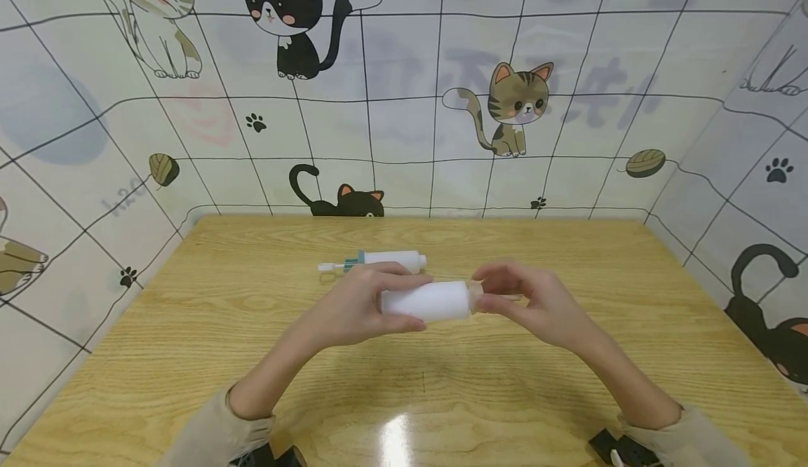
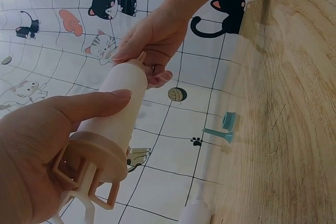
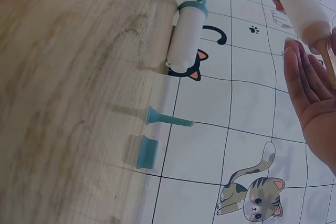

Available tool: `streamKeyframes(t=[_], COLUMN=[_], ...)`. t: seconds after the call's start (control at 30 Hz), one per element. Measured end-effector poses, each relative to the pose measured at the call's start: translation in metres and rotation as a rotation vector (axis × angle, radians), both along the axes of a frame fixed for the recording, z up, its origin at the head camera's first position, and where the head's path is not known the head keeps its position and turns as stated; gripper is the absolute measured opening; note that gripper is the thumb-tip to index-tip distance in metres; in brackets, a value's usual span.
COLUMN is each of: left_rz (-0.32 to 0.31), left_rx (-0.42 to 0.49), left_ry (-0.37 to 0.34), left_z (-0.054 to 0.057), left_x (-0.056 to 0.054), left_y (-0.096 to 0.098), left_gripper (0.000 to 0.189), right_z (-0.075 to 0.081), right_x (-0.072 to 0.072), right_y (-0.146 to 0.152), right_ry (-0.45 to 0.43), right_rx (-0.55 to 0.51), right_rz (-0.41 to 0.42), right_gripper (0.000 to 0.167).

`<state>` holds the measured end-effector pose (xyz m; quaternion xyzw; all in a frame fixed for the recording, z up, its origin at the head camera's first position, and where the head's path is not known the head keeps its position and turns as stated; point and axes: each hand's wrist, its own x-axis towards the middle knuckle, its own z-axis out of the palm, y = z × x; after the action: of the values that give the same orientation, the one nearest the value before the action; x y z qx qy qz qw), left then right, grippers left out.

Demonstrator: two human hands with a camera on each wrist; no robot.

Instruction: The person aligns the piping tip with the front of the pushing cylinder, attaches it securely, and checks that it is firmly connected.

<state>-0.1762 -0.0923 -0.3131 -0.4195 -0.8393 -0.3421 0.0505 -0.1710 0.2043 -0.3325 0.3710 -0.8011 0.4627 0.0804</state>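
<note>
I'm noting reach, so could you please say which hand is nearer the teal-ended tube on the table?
Left. The left hand is just in front of the tube in the head view; the right hand is farther off, to its right.

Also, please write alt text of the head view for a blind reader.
A person's left grip holds a white tube sideways; the right grip is at its beige nozzle end. Behind, a second tube with teal fittings lies on a wooden table, before a cat-patterned backdrop.
</note>
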Motion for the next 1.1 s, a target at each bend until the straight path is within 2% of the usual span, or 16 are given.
streamKeyframes(t=[0.1,0.47,0.87,1.1], left_rz=[0.004,0.016,0.0,0.004], left_rx=[-0.002,0.012,0.016,0.011], left_ry=[0.001,0.011,-0.001,-0.007], left_z=[-0.0007,-0.0017,-0.0002,-0.0008], left_x=[-0.0003,-0.0024,-0.0008,-0.0005], left_y=[0.0002,-0.0013,-0.0024,-0.0007], left_gripper=[0.055,0.053,0.052,0.055], right_z=[0.0,0.0012,0.0007,0.0013], right_x=[-0.0004,-0.0037,-0.0029,-0.0014], right_y=[-0.0005,0.0037,0.0049,0.0057], right_ry=[0.049,0.123,0.131,0.099], right_rx=[-0.011,-0.007,0.005,0.004], right_rz=[0.001,0.148,0.118,0.118], right_gripper=[0.029,0.046,0.039,0.029])
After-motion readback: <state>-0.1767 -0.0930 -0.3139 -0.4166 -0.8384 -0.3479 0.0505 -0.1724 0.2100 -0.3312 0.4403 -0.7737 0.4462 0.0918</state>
